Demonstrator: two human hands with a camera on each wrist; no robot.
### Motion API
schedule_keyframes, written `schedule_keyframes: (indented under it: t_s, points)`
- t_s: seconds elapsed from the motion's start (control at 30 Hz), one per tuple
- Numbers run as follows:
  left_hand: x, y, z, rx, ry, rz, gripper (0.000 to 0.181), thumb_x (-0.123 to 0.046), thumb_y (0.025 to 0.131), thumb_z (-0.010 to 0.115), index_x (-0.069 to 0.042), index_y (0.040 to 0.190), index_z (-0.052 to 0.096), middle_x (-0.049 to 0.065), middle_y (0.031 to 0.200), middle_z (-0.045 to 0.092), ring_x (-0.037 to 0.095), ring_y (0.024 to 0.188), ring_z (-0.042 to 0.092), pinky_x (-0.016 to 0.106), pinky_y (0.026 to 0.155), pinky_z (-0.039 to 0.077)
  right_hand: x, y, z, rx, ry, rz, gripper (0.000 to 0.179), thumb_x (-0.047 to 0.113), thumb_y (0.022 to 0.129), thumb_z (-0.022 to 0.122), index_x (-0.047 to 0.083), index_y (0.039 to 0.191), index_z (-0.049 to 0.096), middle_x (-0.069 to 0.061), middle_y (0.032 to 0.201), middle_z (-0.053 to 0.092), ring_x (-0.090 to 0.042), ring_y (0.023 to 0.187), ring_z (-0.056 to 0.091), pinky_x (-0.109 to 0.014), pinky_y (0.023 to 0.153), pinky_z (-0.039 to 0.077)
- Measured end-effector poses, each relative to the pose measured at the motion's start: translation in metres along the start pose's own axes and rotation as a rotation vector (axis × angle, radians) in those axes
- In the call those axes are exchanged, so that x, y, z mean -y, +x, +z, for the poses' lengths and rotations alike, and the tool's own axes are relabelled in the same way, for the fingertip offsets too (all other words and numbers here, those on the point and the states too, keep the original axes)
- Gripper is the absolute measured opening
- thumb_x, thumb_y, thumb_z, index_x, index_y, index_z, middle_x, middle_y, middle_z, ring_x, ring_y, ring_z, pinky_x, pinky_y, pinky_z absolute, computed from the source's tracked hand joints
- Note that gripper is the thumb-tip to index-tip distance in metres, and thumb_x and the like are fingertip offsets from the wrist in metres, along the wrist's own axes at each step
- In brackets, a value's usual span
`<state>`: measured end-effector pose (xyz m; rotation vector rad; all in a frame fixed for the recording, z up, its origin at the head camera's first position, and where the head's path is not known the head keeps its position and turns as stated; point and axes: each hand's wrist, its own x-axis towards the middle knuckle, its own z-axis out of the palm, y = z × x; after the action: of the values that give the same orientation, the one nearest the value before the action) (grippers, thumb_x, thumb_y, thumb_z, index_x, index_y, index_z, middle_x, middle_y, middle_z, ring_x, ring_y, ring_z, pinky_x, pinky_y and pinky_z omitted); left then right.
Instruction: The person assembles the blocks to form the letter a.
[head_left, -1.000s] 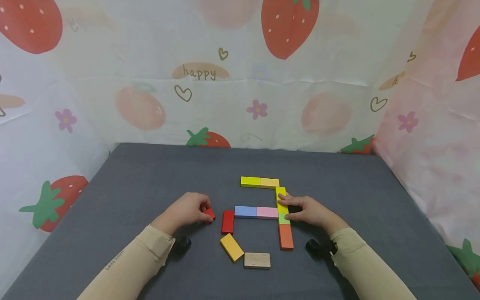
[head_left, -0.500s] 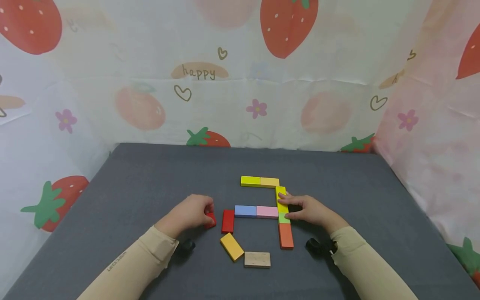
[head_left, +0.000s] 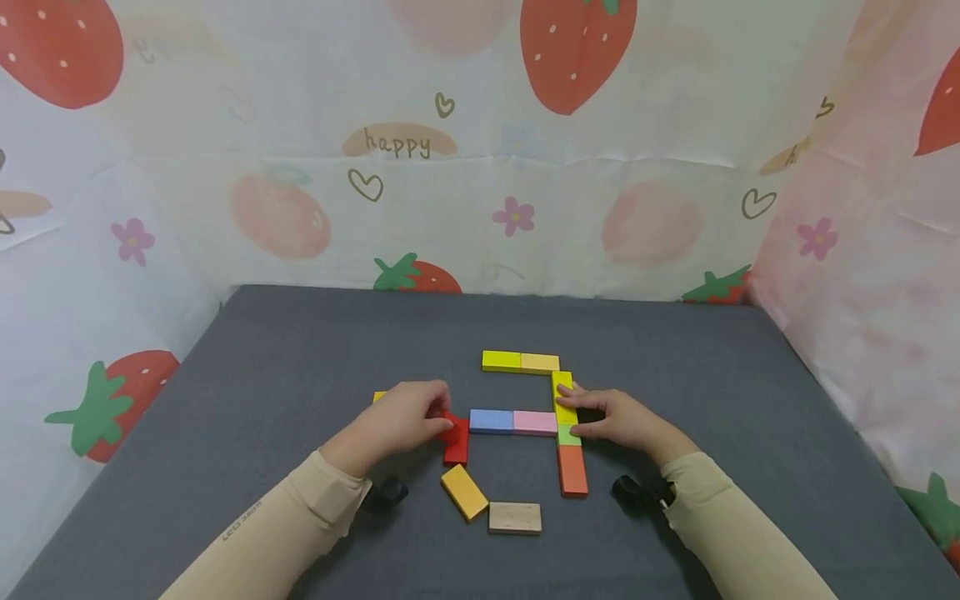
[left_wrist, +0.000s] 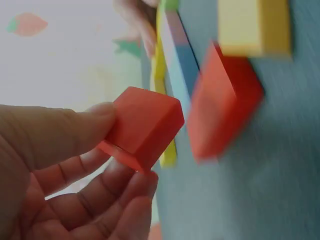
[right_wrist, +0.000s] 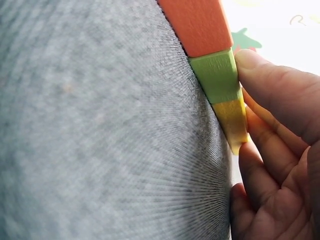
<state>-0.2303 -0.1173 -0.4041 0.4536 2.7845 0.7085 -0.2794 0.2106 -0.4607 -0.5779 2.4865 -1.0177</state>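
Observation:
My left hand (head_left: 397, 417) pinches a small red block (left_wrist: 145, 122) between thumb and fingers. In the head view it overlaps the upper left of a longer red block (head_left: 456, 453), which lies flat at the left end of a blue block (head_left: 491, 422) and a pink block (head_left: 535, 423). My right hand (head_left: 626, 425) rests with loosely extended fingers against the right column. Its thumb touches a green block (right_wrist: 216, 77), and its fingers lie at a yellow block (head_left: 562, 386). An orange-red block (head_left: 573, 472) continues that column toward me.
At the far end lie a yellow block (head_left: 500, 361) and a pale orange one (head_left: 540, 363). Nearer are a tilted amber block (head_left: 464, 492) and a plain wood block (head_left: 514, 518). Another yellow piece (head_left: 379, 396) shows partly behind my left hand. Dark cloth (head_left: 675, 358) covers the table.
My left hand has moved right with the small red block, from beside the longer red block to over its corner. A yellow piece behind it has come into view. The right hand stays put.

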Motion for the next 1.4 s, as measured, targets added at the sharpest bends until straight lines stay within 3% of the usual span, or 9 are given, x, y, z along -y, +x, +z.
schedule_keyframes:
  t_s: [0.37, 0.73, 1.07, 1.23, 1.4]
  points:
    - [-0.045, 0.002, 0.014, 0.097, -0.129, 0.207, 0.013, -0.025, 0.08, 0.07, -0.021, 0.082, 0.058, -0.009, 0.073, 0.058, 0.011, 0.067, 0.053, 0.023, 0.059, 0.046, 0.003, 0.001, -0.001, 0.002, 0.009, 0.025, 0.053, 0.039, 0.077, 0.069, 0.028, 0.127, 0.055, 0.008, 0.141, 0.038, -0.022, 0.137, 0.021, -0.05, 0.106, 0.019]
    - [-0.063, 0.012, 0.042, 0.175, -0.202, 0.283, 0.013, -0.023, 0.078, 0.072, -0.02, 0.081, 0.06, -0.011, 0.071, 0.058, 0.005, 0.066, 0.054, 0.019, 0.062, 0.046, 0.003, 0.0, 0.0, 0.002, 0.027, -0.012, 0.052, 0.036, 0.078, 0.07, 0.025, 0.126, 0.056, 0.007, 0.14, 0.04, -0.022, 0.136, 0.022, -0.051, 0.106, 0.019]
    - [-0.077, 0.02, 0.064, 0.276, -0.25, 0.318, 0.012, -0.017, 0.079, 0.072, -0.017, 0.085, 0.062, -0.01, 0.07, 0.058, 0.004, 0.064, 0.052, 0.018, 0.06, 0.045, 0.003, -0.002, -0.001, -0.004, 0.029, -0.039, 0.052, 0.03, 0.078, 0.071, 0.022, 0.127, 0.055, 0.006, 0.14, 0.041, -0.021, 0.136, 0.023, -0.049, 0.106, 0.022]
    - [-0.084, 0.022, 0.071, 0.337, -0.303, 0.267, 0.023, -0.014, 0.078, 0.073, -0.015, 0.094, 0.056, -0.005, 0.069, 0.058, 0.009, 0.062, 0.053, 0.021, 0.058, 0.045, 0.002, -0.002, -0.001, -0.003, 0.03, -0.042, 0.052, 0.031, 0.078, 0.071, 0.023, 0.127, 0.055, 0.007, 0.139, 0.041, -0.021, 0.136, 0.023, -0.049, 0.106, 0.021]
    - [-0.089, 0.022, 0.076, 0.373, -0.345, 0.213, 0.028, -0.014, 0.076, 0.074, -0.016, 0.092, 0.052, -0.002, 0.07, 0.058, 0.011, 0.062, 0.053, 0.022, 0.056, 0.045, 0.001, -0.002, -0.001, -0.006, 0.037, -0.038, 0.051, 0.031, 0.079, 0.07, 0.024, 0.127, 0.055, 0.007, 0.14, 0.04, -0.021, 0.136, 0.023, -0.05, 0.106, 0.02]
